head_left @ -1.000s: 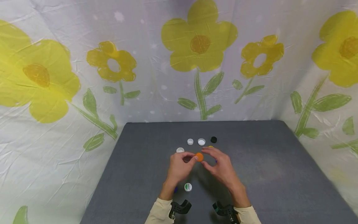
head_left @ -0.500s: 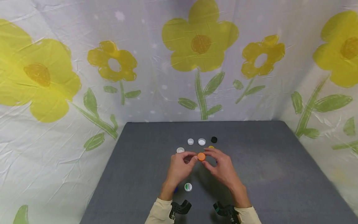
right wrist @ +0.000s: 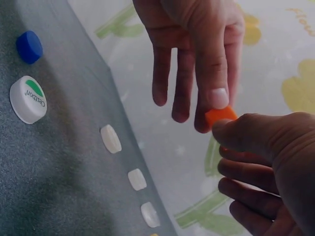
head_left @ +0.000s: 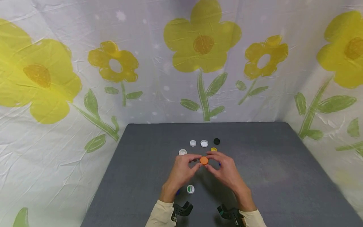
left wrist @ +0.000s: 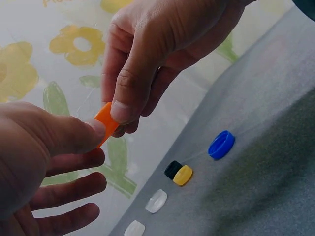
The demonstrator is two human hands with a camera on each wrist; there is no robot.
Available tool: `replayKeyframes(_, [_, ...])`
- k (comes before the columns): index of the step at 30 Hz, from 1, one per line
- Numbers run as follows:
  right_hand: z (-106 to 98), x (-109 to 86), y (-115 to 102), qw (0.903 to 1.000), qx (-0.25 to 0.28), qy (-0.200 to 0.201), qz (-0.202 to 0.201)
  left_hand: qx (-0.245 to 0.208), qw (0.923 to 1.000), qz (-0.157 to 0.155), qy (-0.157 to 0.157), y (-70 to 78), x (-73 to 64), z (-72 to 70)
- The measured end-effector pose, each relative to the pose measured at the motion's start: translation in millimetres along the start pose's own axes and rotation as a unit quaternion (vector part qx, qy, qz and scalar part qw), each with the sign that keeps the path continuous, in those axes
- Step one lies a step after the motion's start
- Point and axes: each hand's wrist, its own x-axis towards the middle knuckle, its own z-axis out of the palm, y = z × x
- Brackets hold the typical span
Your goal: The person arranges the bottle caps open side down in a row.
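Note:
An orange bottle cap (head_left: 204, 160) is held up between my two hands, above the table. My left hand (head_left: 182, 171) pinches its left edge with thumb and forefinger; in the left wrist view the left thumb (left wrist: 86, 135) lies against the orange rim. My right hand (head_left: 225, 171) pinches the opposite edge, its thumb (right wrist: 231, 132) covering part of the cap in the right wrist view. The remaining fingers of both hands are loosely bent, touching nothing. A white cap with a green print (head_left: 190, 189) lies nearer me, below the hands.
On the grey table (head_left: 136, 176) several caps lie beyond the hands: white ones (head_left: 193, 143), a black one (head_left: 216, 141) and a yellow one (head_left: 214, 149). A blue cap (left wrist: 221, 145) sits near the right hand; another blue cap (right wrist: 29, 47) lies by the printed one. Flowered cloth (head_left: 158, 94) hangs behind.
The left hand alone pinched the orange cap at first, with the right hand's fingers spread beside it. The right fingers have since come onto the cap, which has shifted slightly right.

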Motion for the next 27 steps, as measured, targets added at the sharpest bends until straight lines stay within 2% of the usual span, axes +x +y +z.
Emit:
replayKeyframes(4, [-2.6,-1.5,-0.9,0.9997,-0.010,-0.020,0.001,0.024,0.9993,0.016,-0.022,0.7,-0.7,-0.6])
replayKeyframes(11, [-3.2,-7.6,0.6,0.9977,-0.012,-0.059,0.032,0.077,0.9948,0.029,-0.060,0.4,-2.1,1.7])
replayKeyframes(15, [-2.2,-12.6,2.4,0.9962,-0.009,-0.077,0.040,0.075,0.9934,0.034,-0.080,-0.6,-3.8,2.2])
replayKeyframes(21, [0.2,-19.4,5.6,0.9926,-0.013,-0.114,0.038,0.052,0.9909,0.019,-0.123,-6.7,-6.3,5.2])
replayKeyframes(27, [5.4,-24.3,6.6,0.9877,-0.012,-0.151,0.037,0.072,0.9853,-0.009,-0.155,-11.1,-10.8,10.5])
